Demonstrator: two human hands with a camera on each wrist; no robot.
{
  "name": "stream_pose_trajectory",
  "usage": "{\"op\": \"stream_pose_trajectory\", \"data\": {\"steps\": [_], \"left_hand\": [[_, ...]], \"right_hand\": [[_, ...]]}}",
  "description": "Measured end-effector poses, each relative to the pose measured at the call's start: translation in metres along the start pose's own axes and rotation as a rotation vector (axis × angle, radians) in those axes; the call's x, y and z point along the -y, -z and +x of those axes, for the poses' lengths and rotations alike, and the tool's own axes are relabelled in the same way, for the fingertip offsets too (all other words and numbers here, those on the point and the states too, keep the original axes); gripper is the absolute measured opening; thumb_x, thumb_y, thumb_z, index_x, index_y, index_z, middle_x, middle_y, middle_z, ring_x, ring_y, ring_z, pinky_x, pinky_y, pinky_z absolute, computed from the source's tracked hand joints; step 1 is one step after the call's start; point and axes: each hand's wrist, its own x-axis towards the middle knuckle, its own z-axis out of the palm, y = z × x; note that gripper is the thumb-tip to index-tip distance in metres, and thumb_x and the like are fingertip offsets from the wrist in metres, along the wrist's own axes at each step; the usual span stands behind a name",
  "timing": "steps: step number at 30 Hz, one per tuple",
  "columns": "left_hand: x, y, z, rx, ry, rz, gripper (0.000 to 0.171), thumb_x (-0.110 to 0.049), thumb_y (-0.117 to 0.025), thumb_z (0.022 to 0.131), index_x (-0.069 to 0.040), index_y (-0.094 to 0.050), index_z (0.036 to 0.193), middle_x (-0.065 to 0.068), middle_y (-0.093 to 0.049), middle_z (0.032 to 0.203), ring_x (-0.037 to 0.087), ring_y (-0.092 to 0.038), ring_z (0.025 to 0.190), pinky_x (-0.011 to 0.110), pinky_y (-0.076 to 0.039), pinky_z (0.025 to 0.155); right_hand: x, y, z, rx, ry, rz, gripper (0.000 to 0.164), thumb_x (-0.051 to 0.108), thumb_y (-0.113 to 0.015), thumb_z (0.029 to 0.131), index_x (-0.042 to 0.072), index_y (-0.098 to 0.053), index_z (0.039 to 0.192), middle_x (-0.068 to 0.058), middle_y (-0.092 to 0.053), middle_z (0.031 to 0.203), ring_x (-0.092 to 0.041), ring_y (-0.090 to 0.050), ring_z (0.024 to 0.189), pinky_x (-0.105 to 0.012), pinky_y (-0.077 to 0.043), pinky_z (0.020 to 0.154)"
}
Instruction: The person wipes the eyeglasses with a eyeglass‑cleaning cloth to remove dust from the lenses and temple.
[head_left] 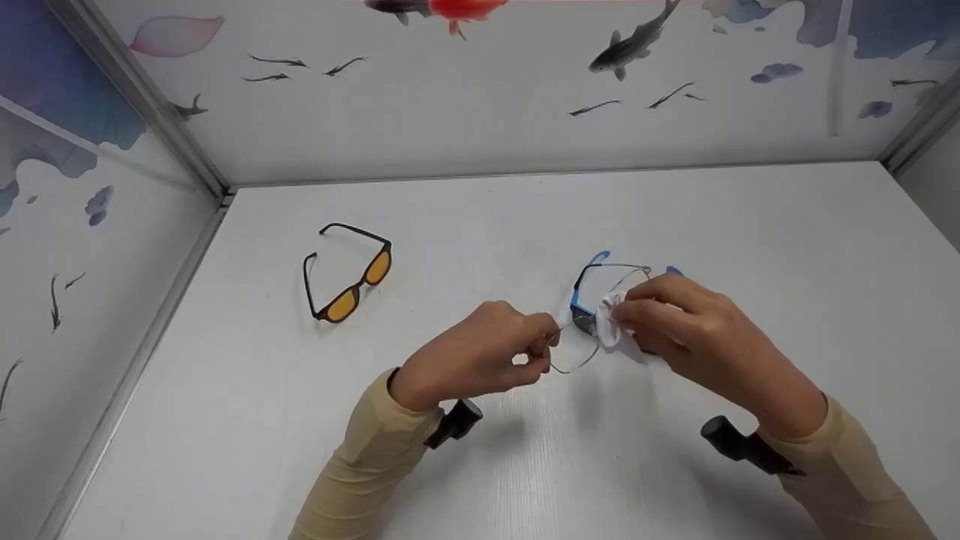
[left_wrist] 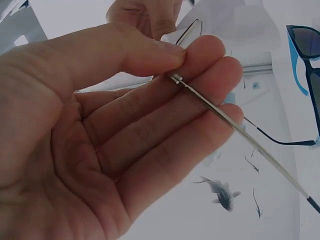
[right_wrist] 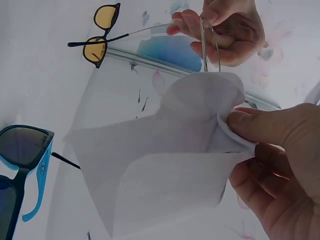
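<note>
My left hand [head_left: 480,352] pinches thin wire-rimmed eyeglasses [head_left: 571,371] between thumb and index finger, close to a hinge. One slim metal temple [left_wrist: 265,152] runs across the other fingers in the left wrist view. Opposite it, my right hand [head_left: 694,322] grips a white cloth [head_left: 609,330] with thumb and fingers. In the right wrist view the cloth [right_wrist: 160,170] is folded over the far part of the eyeglasses and hides that lens; its loose part hangs down.
Sunglasses with blue temples [head_left: 583,322] lie on the white table [head_left: 487,225] behind the hands, partly covered by them. Black-framed glasses with orange lenses [head_left: 343,306] lie unfolded on the left. Panels printed with fish [head_left: 630,49] border the table at the back and left.
</note>
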Motion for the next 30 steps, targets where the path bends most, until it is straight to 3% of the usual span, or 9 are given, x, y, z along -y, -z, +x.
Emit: {"op": "stream_pose_trajectory", "data": {"steps": [2, 5, 7, 10, 15, 19, 22, 27, 30], "left_hand": [[0.0, 0.002, -0.002, -0.015, -0.001, -0.013, 0.011, 0.01, -0.06, 0.083, 0.0, -0.059, 0.086, 0.005, -0.07, 0.08, 0.011, -0.064, 0.069, 0.017, -0.045, 0.064], [-0.001, 0.001, -0.003, -0.013, -0.009, -0.011, 0.011, 0.009, -0.061, 0.084, 0.0, -0.059, 0.088, 0.006, -0.069, 0.079, 0.012, -0.065, 0.07, 0.016, -0.046, 0.065], [-0.002, -0.001, -0.002, -0.001, -0.032, -0.002, 0.01, 0.008, -0.062, 0.084, 0.0, -0.059, 0.088, 0.006, -0.069, 0.079, 0.012, -0.065, 0.071, 0.016, -0.046, 0.066], [-0.004, -0.005, 0.001, 0.017, -0.072, 0.024, 0.008, 0.006, -0.062, 0.086, 0.0, -0.06, 0.09, 0.005, -0.069, 0.079, 0.012, -0.063, 0.069, 0.015, -0.045, 0.066], [-0.008, -0.005, 0.0, 0.02, -0.082, 0.057, 0.007, 0.005, -0.063, 0.085, 0.0, -0.061, 0.089, 0.004, -0.069, 0.077, 0.01, -0.059, 0.064, 0.015, -0.044, 0.063], [-0.007, -0.004, -0.002, 0.001, -0.072, 0.064, 0.008, 0.006, -0.064, 0.084, -0.001, -0.061, 0.088, 0.003, -0.069, 0.075, 0.011, -0.06, 0.064, 0.016, -0.044, 0.062], [-0.005, -0.004, -0.002, -0.019, -0.069, 0.051, 0.01, 0.008, -0.062, 0.083, -0.001, -0.059, 0.085, 0.003, -0.068, 0.073, 0.011, -0.058, 0.063, 0.016, -0.042, 0.061], [-0.005, 0.002, -0.004, -0.05, -0.045, 0.012, 0.013, 0.011, -0.06, 0.081, -0.001, -0.058, 0.083, 0.004, -0.069, 0.076, 0.01, -0.061, 0.065, 0.015, -0.041, 0.061], [-0.007, 0.004, -0.006, -0.044, -0.033, -0.007, 0.013, 0.01, -0.061, 0.082, -0.002, -0.057, 0.083, 0.005, -0.069, 0.078, 0.01, -0.064, 0.068, 0.014, -0.043, 0.062]], "right_hand": [[-0.003, 0.003, -0.001, -0.002, -0.04, -0.018, 0.01, -0.001, -0.07, 0.086, 0.002, -0.07, 0.096, -0.011, -0.062, 0.095, -0.024, -0.063, 0.084, -0.028, -0.055, 0.068], [-0.008, 0.009, -0.004, -0.042, -0.127, -0.065, 0.037, -0.021, -0.077, 0.066, 0.001, -0.07, 0.095, -0.013, -0.062, 0.093, -0.025, -0.063, 0.083, -0.019, -0.051, 0.074], [-0.011, 0.011, -0.005, -0.083, -0.165, -0.087, 0.04, -0.024, -0.077, 0.062, 0.0, -0.071, 0.094, -0.014, -0.063, 0.093, -0.026, -0.062, 0.082, -0.01, -0.046, 0.079], [-0.011, 0.013, -0.005, -0.112, -0.182, -0.095, 0.041, -0.026, -0.075, 0.063, 0.0, -0.071, 0.094, -0.014, -0.063, 0.093, -0.026, -0.062, 0.084, -0.004, -0.037, 0.086], [-0.006, 0.013, -0.002, -0.068, -0.115, -0.06, 0.038, -0.022, -0.076, 0.065, 0.0, -0.071, 0.096, -0.014, -0.063, 0.093, -0.027, -0.063, 0.083, -0.014, -0.048, 0.079], [-0.001, 0.011, 0.001, -0.047, -0.038, -0.019, 0.008, -0.002, -0.067, 0.088, 0.002, -0.071, 0.094, -0.012, -0.063, 0.092, -0.026, -0.063, 0.082, -0.026, -0.053, 0.07], [0.002, 0.008, 0.002, -0.056, 0.034, -0.015, 0.024, 0.015, -0.052, 0.1, 0.004, -0.071, 0.09, -0.009, -0.065, 0.09, -0.024, -0.063, 0.079, -0.03, -0.053, 0.066], [-0.001, 0.009, 0.002, -0.081, 0.05, -0.034, 0.031, 0.02, -0.048, 0.102, 0.004, -0.071, 0.088, -0.008, -0.065, 0.088, -0.023, -0.061, 0.077, -0.029, -0.05, 0.067], [-0.004, 0.013, 0.0, -0.101, -0.03, -0.042, 0.008, 0.004, -0.064, 0.093, 0.002, -0.071, 0.09, -0.01, -0.066, 0.088, -0.026, -0.059, 0.082, -0.019, -0.046, 0.075]]}}
